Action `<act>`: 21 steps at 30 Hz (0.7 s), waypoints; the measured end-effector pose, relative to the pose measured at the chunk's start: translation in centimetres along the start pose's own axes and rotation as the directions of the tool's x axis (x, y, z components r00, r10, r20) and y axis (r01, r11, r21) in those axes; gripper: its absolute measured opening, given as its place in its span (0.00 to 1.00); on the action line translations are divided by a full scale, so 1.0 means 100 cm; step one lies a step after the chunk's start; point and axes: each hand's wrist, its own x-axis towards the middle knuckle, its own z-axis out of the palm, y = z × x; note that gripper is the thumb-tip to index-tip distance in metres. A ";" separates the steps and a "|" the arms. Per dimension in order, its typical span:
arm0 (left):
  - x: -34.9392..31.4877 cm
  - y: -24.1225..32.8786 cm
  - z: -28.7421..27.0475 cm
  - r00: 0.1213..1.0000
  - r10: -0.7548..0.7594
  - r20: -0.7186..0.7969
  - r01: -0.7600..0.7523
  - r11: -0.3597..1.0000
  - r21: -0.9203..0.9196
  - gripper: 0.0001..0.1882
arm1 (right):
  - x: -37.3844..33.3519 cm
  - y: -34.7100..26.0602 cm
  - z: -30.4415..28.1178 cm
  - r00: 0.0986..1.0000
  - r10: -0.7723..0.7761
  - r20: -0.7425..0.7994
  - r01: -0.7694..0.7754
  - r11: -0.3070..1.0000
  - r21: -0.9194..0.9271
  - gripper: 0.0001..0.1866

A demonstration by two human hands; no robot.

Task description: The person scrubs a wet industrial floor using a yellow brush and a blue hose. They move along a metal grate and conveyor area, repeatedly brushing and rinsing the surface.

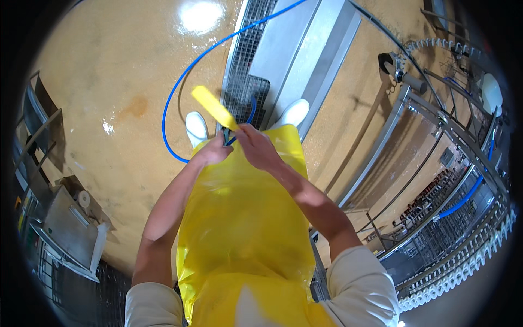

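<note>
In front of my yellow apron, both hands are close together at about waist height. My right hand is closed round the near end of a yellow paddle-shaped tool, which points away to the left and widens at its far end. Fingers curled, my left hand grips a small dark metal fitting just beside the tool's near end. A blue hose loops in from the top and passes by my left hand. Whether it joins the fitting is hidden by my fingers.
My white boots stand either side of a floor drain grating. Long metal covers lie beside it on the wet tan floor. A metal conveyor frame runs along the right; a steel cabinet stands at left.
</note>
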 end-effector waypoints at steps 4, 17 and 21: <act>0.008 0.006 0.009 0.977 -0.133 -0.169 0.161 0.972 0.169 0.28 | 0.030 0.035 -0.019 0.972 -0.210 0.104 0.232 0.922 -0.309 0.15; -0.002 -0.113 0.018 0.762 -0.527 -0.377 0.615 0.771 0.165 0.30 | 0.201 0.161 -0.219 0.409 -0.554 -0.725 0.395 0.824 -0.407 0.20; 0.006 -0.110 0.009 0.776 -0.460 -0.433 0.585 0.781 0.220 0.28 | 0.224 0.278 -0.220 0.774 0.082 -0.627 -0.497 0.693 -0.523 0.23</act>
